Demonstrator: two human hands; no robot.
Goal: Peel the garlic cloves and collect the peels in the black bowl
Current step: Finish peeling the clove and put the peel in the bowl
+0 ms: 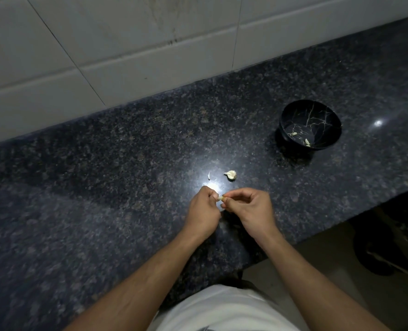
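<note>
Both hands meet over the counter, and between their fingertips sits a single clove, pale and small. The left hand has its fingers curled and pinches one end of the clove, seemingly to hold it steady, while the right hand curls in from the other side and pinches the near end with thumb and forefinger, probably to nip or tug the skin loose. The knuckles hide the pads, so whether any peel has lifted cannot be told. Just beyond the hands, on the bright patch of reflected light, lies a garlic piece, most likely the rest of the bulb kept within easy reach for the next clove, and just left of it a thin sliver that looks like a stray peel. The bowl stands well beyond the right hand and off to its right side, open side tipped toward the person, with a few pale bits at its bottom; whether they are peels or cloves is too small to tell. Judging by this, peeling is under way, and the loose sliver still needs gathering.
</note>
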